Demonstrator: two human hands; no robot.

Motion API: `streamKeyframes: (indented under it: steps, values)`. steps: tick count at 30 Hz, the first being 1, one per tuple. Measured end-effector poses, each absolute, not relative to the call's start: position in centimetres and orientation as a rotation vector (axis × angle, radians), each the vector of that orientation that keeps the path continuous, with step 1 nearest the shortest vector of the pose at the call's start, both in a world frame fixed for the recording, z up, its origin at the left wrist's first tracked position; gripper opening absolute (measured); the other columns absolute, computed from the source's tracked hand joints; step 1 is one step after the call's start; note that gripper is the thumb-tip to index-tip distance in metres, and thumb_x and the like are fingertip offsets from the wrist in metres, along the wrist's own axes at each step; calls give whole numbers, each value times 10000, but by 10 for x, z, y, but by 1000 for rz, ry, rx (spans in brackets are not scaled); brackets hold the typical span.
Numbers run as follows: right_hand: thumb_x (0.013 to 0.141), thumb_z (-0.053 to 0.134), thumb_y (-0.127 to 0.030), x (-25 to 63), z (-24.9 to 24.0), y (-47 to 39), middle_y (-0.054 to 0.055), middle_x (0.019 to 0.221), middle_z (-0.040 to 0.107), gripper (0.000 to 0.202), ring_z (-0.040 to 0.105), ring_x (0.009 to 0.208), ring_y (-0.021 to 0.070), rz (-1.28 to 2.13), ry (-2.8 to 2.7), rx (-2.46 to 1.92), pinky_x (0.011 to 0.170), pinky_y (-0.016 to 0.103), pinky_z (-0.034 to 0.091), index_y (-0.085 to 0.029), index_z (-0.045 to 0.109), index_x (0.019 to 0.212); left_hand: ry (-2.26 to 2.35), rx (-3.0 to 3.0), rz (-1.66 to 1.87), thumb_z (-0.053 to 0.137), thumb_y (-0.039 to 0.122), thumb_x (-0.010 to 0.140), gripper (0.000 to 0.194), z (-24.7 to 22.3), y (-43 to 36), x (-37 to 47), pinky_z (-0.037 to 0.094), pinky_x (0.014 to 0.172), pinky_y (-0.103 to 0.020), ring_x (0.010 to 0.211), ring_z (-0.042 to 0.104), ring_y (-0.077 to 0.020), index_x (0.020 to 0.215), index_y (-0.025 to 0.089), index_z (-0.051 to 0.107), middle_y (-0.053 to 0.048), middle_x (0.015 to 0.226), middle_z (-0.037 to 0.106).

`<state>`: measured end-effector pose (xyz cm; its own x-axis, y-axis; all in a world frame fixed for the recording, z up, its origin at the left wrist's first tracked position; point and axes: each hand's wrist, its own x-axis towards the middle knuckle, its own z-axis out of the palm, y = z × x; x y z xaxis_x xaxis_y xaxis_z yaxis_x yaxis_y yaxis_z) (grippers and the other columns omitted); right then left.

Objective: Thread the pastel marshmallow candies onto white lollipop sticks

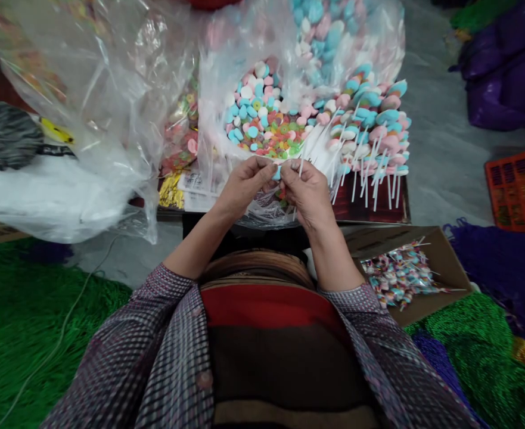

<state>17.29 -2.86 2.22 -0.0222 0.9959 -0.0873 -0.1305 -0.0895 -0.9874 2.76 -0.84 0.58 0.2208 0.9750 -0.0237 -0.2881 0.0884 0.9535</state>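
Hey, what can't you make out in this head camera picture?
- Head view, blue piece: partly hidden by the left hand and right hand.
- Head view, printed sheet: lettering too small and blurred to read.
- Head view, orange crate: cut off by the right edge.
- Head view, purple bundle: also cut off there.

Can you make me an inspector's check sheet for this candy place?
Surface: shiny dark-red table, largely covered.
Job's things: round pink, white and blue sweets; small multicoloured ring gummies; pastel sweet skewers with white sticks.
Clutter: crumpled clear plastic bag; shiny gold strips.
Hands: bare left hand and bare right hand meet at a small blue sweet; exact grip unclear.
Cables: thin pale cord, partly over a shiny green stringy pile.
Surroundings: open brown cardboard box holding wrapped colourful sweets; orange plastic crate.
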Motion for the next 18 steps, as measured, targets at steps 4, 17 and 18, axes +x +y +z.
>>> streamKeyframes:
  steps: [4, 17, 18]
  values:
    - [873, 709, -632, 174, 22, -30, -53, 641, 491, 409, 412, 521, 92, 1335, -1088, -1189, 484, 237, 344, -245, 578, 868, 842, 1078, 1125, 775, 564, 872, 372, 2, -8, 24, 513, 586, -231, 634, 627, -101, 836, 215, 649, 29, 706, 643]
    - [933, 637, -602, 180, 23, -36, 7, 968, 670, 391, 505, 613, 77, 1349, -1067, -1183, 483, 212, 367, -273, 693, 1136, 1032, 1107, 1072, 711, 479, 932, 322, -4, -11, 18, 622, 758, -317, 791, 747, -149, 1098, 203, 732, -29, 894, 773]
    - [939, 631, -594, 182, 27, -40, 5, 973, 677, 387, 484, 589, 69, 1355, -1034, -1167, 470, 211, 347, -275, 698, 1147, 1044, 1075, 1071, 702, 495, 936, 333, -3, -11, 17, 626, 763, -321, 797, 755, -152, 1094, 204, 727, -32, 894, 777]
